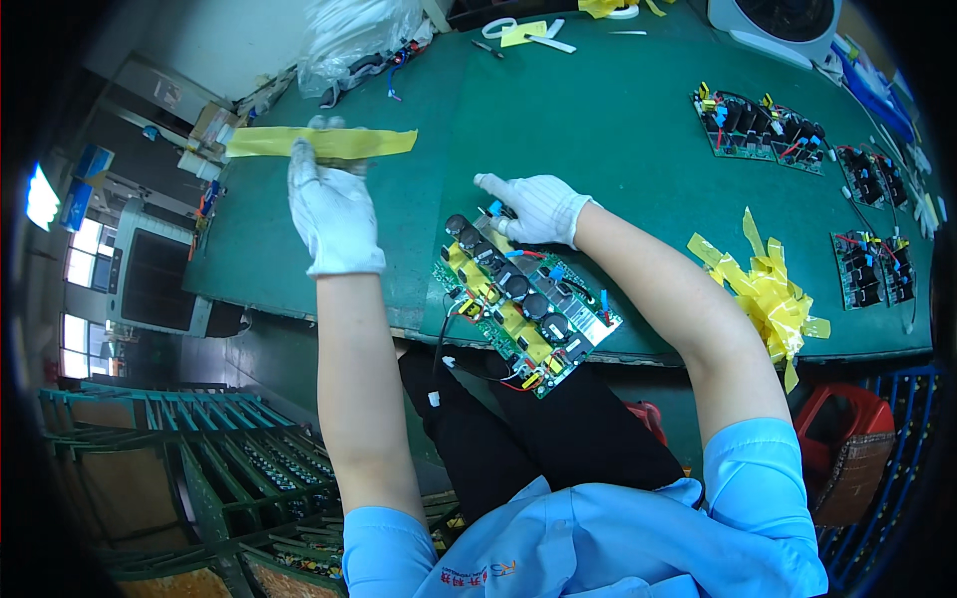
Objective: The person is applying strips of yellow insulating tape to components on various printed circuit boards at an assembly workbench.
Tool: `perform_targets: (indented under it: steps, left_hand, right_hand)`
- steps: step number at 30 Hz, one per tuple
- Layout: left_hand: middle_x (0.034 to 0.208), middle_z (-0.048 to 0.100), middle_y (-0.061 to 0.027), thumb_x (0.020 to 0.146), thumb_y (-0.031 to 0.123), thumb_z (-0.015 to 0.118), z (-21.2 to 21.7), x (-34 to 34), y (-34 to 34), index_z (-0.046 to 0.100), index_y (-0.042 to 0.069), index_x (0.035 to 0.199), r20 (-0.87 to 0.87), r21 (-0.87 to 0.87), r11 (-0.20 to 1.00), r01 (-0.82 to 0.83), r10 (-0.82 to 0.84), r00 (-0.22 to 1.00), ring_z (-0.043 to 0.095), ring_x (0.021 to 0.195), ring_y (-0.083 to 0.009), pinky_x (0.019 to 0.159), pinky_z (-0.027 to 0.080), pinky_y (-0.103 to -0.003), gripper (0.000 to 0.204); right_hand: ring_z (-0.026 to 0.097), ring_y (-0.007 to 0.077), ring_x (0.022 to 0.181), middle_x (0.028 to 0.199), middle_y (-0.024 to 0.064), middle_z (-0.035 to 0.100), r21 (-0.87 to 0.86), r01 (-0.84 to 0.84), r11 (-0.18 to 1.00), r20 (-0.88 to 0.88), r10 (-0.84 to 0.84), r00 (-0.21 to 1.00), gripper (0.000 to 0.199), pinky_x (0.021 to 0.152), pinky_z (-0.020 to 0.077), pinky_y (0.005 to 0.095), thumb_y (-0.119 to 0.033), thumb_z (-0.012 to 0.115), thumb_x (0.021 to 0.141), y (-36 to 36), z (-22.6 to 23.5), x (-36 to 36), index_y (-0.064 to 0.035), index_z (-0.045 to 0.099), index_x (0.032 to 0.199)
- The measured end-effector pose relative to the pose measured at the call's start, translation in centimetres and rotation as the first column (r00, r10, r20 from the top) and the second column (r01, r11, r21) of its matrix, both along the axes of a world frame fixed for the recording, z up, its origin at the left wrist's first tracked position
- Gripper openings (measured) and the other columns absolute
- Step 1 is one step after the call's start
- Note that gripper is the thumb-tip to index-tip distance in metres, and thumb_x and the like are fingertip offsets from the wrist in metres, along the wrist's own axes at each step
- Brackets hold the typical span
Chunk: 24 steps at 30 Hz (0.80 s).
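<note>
Both my hands wear white knit gloves. My left hand [334, 214], raised over the left part of the table, is closed on a strip of yellow tape [371, 145] that stretches out to both sides of the fingers. My right hand [543, 209] grips the far end of a green circuit board [513, 309], with one finger sticking out to the left. Black round capacitors, yellow parts and short wires crowd the board. Its near end juts past the table's front edge above my lap, and a black cable with a white plug [434, 399] dangles from it.
On the green table [578, 120], a heap of yellow tape pieces [763, 289] lies right of my forearm. More populated boards [763, 130] stand at the far right. A fan [783, 20] is at the back. Green racks [219, 458] stand lower left; a red chair [842, 439] lower right.
</note>
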State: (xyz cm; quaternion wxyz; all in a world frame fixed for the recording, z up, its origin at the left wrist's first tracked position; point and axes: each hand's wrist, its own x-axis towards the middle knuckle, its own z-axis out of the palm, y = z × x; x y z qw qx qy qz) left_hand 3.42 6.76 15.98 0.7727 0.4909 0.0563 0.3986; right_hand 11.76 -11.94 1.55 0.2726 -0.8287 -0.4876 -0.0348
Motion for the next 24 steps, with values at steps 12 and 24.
perform_targets:
  steps: [12,24]
  left_hand:
    - [0.123,0.055,-0.0195,0.102,0.033,0.044,0.0,-6.7,-7.0,0.045,0.003,0.134,0.007,-0.271,0.850,0.452,-0.468,0.884,0.055,0.113,-0.0353,0.102,0.041,-0.047,0.043]
    - [0.111,0.064,-0.0085,0.103,0.026,0.048,-4.1,-5.0,-19.4,0.053,0.000,0.130,-0.081,0.260,0.921,0.289,-0.278,0.957,0.061,0.094,-0.0137,0.085,0.050,-0.030,0.037]
  right_hand:
    - [0.062,0.0165,0.083,0.106,0.0099,0.061,-0.030,0.305,0.952,-0.682,-0.243,0.690,0.052,0.074,0.0502,0.0299,-0.044,0.051,0.096,-14.5,12.2,-3.6,-0.0041,0.054,0.130]
    - [0.065,0.0293,0.066,0.073,0.0136,0.064,0.223,0.588,0.778,-0.127,-0.574,0.809,0.007,0.061,0.0517,0.0354,-0.007,0.063,0.085,-33.2,6.1,-25.3,-0.0003,0.063,0.083]
